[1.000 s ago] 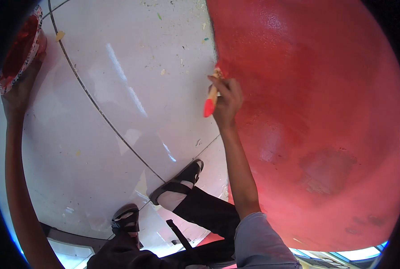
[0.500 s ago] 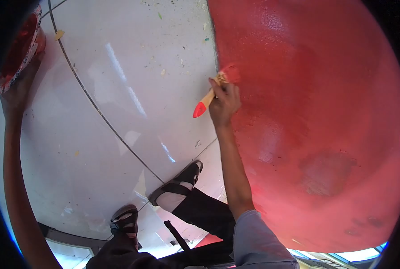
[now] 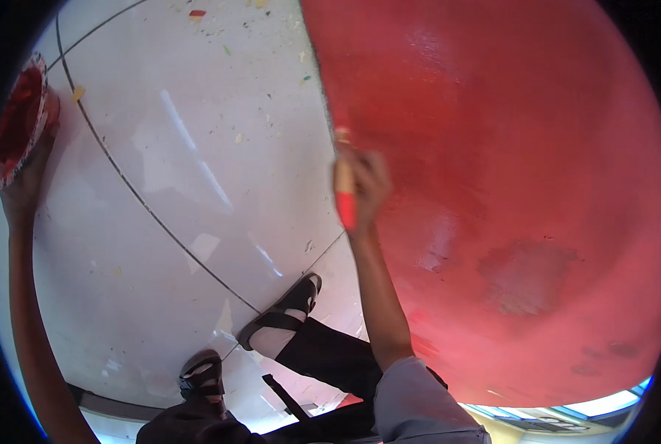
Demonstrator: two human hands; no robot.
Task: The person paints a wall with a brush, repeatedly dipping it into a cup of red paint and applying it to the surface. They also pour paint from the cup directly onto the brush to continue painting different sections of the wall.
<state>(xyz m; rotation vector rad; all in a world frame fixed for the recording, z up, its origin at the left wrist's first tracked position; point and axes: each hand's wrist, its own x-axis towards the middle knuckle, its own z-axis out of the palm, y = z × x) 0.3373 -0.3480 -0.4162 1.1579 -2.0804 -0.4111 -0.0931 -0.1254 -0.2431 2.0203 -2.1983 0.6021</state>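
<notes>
My right hand point(image 3: 369, 181), slightly smeared by motion, is closed around a paintbrush point(image 3: 344, 194) with a wooden handle and a red end. The bristle end points away from me, at the lower edge of the red-painted wall point(image 3: 508, 163), where it meets the pale floor. Fresh paint looks darker and wetter near the brush. Far to the left, my left hand point(image 3: 25, 185) supports a bucket of red paint point(image 3: 23, 118) from beneath and the side. Its rim is ragged and paint-spattered. Some of the left fingers are hidden behind it.
The pale tiled floor point(image 3: 138, 281) has dark joint lines and scattered paint flecks. My sandalled feet point(image 3: 282, 314) stand close to the wall. A rough greyish patch point(image 3: 530, 277) marks the red surface. Bright windows point(image 3: 604, 403) show at the lower right.
The brush has swung from a slant to nearly upright in the view, its bristles now at the wall's bottom edge. The bucket has shifted slightly down and left as the view moved.
</notes>
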